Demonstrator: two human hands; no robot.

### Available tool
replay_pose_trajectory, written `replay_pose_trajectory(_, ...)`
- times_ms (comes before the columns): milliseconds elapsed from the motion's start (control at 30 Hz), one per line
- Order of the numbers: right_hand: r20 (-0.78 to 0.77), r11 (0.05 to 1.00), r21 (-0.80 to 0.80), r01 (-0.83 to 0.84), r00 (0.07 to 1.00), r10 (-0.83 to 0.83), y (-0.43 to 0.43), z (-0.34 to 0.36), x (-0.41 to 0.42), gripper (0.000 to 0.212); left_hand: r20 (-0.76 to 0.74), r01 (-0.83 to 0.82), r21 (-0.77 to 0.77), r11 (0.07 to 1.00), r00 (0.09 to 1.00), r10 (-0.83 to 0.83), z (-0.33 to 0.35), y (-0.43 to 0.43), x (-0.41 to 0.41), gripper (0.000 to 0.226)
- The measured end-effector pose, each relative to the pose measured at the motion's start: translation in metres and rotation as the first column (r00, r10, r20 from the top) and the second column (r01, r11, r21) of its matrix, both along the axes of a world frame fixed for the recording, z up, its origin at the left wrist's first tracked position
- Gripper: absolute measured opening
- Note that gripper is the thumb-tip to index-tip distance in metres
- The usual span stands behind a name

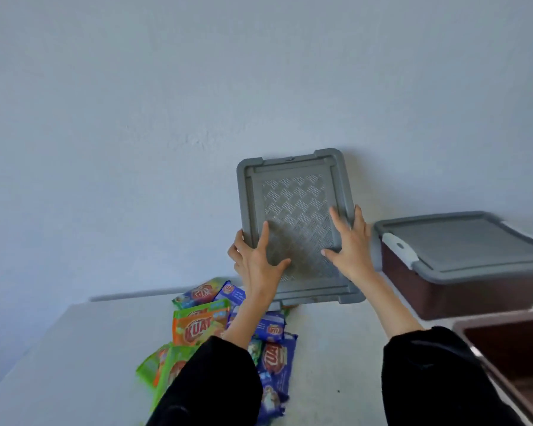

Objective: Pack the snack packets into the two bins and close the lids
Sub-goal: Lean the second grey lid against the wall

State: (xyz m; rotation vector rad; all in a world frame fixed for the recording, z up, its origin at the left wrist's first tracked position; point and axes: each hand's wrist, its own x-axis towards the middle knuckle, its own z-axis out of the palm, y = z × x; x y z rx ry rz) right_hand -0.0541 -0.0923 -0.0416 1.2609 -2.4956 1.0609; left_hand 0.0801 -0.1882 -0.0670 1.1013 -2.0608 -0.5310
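A grey bin lid (293,192) with a woven pattern stands upright against the wall at the back of the white table (74,348). My left hand (256,259) grips its left edge and my right hand (351,241) grips its right edge. Several snack packets (197,327), green, orange and blue, lie in a loose pile on the table below my left arm. A brown bin (462,290) with its grey lid (474,241) on stands at the right. An open brown bin (511,342) shows at the lower right corner.
A plain pale wall (166,103) rises right behind the table. Black sleeves cover both forearms and hide part of the packet pile. The closed bin has a white latch (400,250) on its left end.
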Motion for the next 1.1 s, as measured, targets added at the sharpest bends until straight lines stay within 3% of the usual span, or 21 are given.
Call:
replay_pose_trajectory(133,0.047,0.994,0.014,0.105,0.993,-0.106,0.012,-0.034,-0.022,0.092,0.052,0.064,0.006,0.998,0.997,-0.064,-0.028,0.021,-0.033,0.089)
replay_pose_trajectory(267,0.052,0.994,0.002,0.108,0.993,-0.108,0.008,-0.06,-0.008,0.09,0.054,0.019,0.035,0.999,0.998,-0.021,-0.058,0.027,-0.03,0.096)
replay_pose_trajectory(333,0.07,0.992,0.009,0.129,0.989,-0.129,0.016,-0.076,-0.062,0.089,0.062,0.016,0.042,0.999,0.998,-0.019,-0.072,0.036,-0.087,0.098)
replay_pose_trajectory(533,0.048,0.994,-0.056,0.092,0.995,-0.089,0.01,-0.075,-0.067,0.087,0.024,0.072,-0.054,0.996,0.997,-0.071,-0.07,0.025,-0.089,0.103)
replay_pose_trajectory(833,0.08,0.99,-0.051,0.131,0.989,-0.127,0.01,-0.074,-0.063,0.083,0.074,0.179,-0.071,0.981,0.982,-0.174,-0.072,0.017,-0.078,0.108)
replay_pose_trajectory(1000,0.091,0.986,-0.104,0.132,0.988,-0.123,0.013,-0.071,-0.049,0.077,0.11,0.195,-0.088,0.977,0.977,-0.185,-0.064,0.019,-0.06,0.101)
replay_pose_trajectory(1100,0.102,0.992,-0.114,0.051,0.994,-0.039,0.011,-0.068,-0.032,0.071,0.115,0.211,-0.088,0.974,0.973,-0.2,-0.048,0.016,-0.036,0.076)
